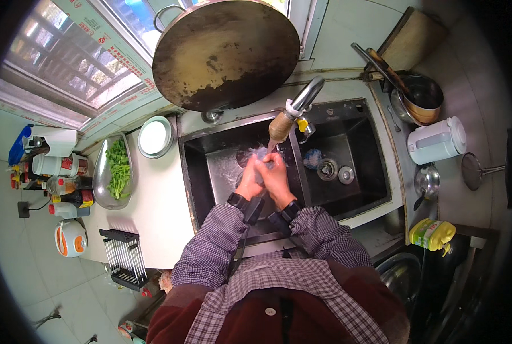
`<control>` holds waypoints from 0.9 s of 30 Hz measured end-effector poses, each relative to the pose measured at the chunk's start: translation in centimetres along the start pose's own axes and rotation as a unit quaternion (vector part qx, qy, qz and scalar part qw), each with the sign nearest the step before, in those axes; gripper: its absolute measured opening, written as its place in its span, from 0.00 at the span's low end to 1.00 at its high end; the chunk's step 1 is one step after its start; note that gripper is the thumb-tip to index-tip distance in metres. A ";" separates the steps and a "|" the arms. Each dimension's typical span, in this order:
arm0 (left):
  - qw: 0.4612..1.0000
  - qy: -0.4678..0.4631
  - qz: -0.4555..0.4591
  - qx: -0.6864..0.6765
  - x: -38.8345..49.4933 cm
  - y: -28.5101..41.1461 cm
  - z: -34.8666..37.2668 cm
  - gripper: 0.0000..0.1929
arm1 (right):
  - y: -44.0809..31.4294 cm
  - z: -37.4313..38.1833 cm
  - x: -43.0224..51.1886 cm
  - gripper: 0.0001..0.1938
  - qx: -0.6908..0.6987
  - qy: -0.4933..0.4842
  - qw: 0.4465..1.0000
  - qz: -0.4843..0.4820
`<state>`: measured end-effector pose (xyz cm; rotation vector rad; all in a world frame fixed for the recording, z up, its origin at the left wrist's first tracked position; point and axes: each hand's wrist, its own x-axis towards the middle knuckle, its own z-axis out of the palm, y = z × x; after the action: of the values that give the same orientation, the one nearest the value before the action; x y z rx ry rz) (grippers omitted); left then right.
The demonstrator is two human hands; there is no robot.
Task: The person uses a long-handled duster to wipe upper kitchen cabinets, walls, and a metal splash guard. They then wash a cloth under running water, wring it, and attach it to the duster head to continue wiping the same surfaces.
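Note:
My left hand (251, 179) and my right hand (275, 175) are close together, touching, under running water from the faucet (301, 101). They are over the left basin of a dark double sink (221, 161). Water splashes around the fingertips. Whether something small lies between the fingers cannot be made out. Both wrists wear black bands. In the right basin (350, 142) are a blue-and-white scrubber (312, 159), a drain strainer (327, 169) and a round metal piece (346, 175).
A large wok (225, 56) leans at the window behind the sink. On the left counter stand a metal dish (101, 189) of leafy greens (118, 167), stacked bowls (155, 136) and a rack (124, 258). To the right are pots (423, 99), a white pitcher (436, 140) and a yellow bottle (432, 234).

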<state>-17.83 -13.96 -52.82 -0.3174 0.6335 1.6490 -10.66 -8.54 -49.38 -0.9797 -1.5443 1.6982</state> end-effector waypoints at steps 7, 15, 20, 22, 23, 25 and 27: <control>0.980 0.115 0.129 0.100 0.2 -1.5 1.3 0.11 | 0.4 -1.2 2.7 0.08 -0.140 0.055 0.987 -0.053; 0.987 0.105 0.103 0.059 -1.0 -1.2 2.8 0.11 | 1.3 -0.2 -0.1 0.09 -0.114 0.050 0.986 -0.115; 0.969 0.177 0.066 0.159 -1.3 -1.6 2.4 0.17 | 3.0 -1.6 2.3 0.06 -0.129 0.091 0.984 -0.085; 0.956 0.154 0.149 0.200 -1.5 -2.0 2.7 0.18 | 4.1 -2.9 3.7 0.07 -0.135 0.079 0.984 -0.082; 0.957 0.141 0.139 0.210 -1.6 -2.1 2.9 0.19 | 4.4 -3.5 3.9 0.07 -0.141 0.067 0.986 -0.062; 0.966 0.077 0.193 0.156 -2.0 -1.8 3.5 0.21 | 4.6 -4.3 3.8 0.11 0.134 -0.004 0.980 0.150; 0.963 0.000 0.254 0.093 -2.4 -1.2 4.2 0.23 | 4.1 -4.6 3.1 0.15 0.303 -0.091 0.901 0.298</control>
<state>-15.66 -13.42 -48.41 -0.0118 0.9176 2.0557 -8.24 -3.99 -53.93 -1.0196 -0.7206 2.5462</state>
